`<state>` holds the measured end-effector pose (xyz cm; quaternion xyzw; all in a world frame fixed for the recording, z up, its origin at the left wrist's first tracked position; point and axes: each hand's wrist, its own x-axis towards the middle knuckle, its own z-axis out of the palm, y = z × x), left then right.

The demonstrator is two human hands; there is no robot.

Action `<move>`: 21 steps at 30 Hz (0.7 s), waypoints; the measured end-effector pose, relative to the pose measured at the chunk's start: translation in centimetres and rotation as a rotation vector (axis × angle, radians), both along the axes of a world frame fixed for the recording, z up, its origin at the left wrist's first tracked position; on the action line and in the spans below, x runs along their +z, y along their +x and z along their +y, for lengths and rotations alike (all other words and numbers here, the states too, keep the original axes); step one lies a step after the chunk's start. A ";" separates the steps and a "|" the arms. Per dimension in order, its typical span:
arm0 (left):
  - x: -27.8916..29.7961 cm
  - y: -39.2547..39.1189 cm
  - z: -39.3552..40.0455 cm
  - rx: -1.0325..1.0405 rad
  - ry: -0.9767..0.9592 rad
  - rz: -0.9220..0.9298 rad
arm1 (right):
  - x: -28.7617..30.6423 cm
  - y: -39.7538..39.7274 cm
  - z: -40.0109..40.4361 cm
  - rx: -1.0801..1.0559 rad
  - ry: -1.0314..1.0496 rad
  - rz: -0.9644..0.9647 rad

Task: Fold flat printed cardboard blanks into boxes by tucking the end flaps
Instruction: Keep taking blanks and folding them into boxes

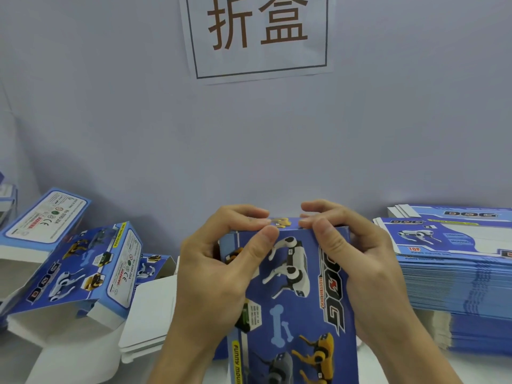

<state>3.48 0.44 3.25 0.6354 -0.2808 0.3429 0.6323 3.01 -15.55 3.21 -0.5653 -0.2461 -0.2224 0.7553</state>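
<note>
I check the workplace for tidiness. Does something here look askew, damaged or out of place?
Only small things. The folded boxes on the left lie tumbled and tilted against each other, not stacked. The stack of flat blanks on the right is a little fanned at its edges. The box held in both hands shows no damage.

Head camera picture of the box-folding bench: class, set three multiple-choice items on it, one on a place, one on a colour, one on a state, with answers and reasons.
1. Where is the stack of flat blanks?
A. on the person's right
B. on the person's left
C. on the wall

2. What is the main colour of the held box?
A. red
B. blue
C. green

3. What are the hands doing?
A. resting open on the table
B. hanging idle
C. both gripping the box's top edge

Answers: A, the stack lies at the right edge; B, its printed front is blue; C, left hand and right hand pinch the top edge.
</note>
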 end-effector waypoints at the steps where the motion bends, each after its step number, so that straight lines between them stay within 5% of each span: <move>1: 0.0 0.0 -0.1 -0.009 -0.003 0.018 | 0.0 0.0 -0.1 0.009 0.007 0.005; 10: 1.7 -1.5 2.3 0.042 0.336 0.177 | 0.7 -0.7 -1.9 0.118 -0.134 -0.088; 18: 1.5 0.0 1.6 0.181 -0.318 0.028 | 1.7 -0.7 -0.7 -0.660 -0.236 -0.259; 21: 0.6 1.0 1.2 0.130 -0.644 0.128 | 1.8 -0.7 -0.6 -0.635 -0.355 -0.154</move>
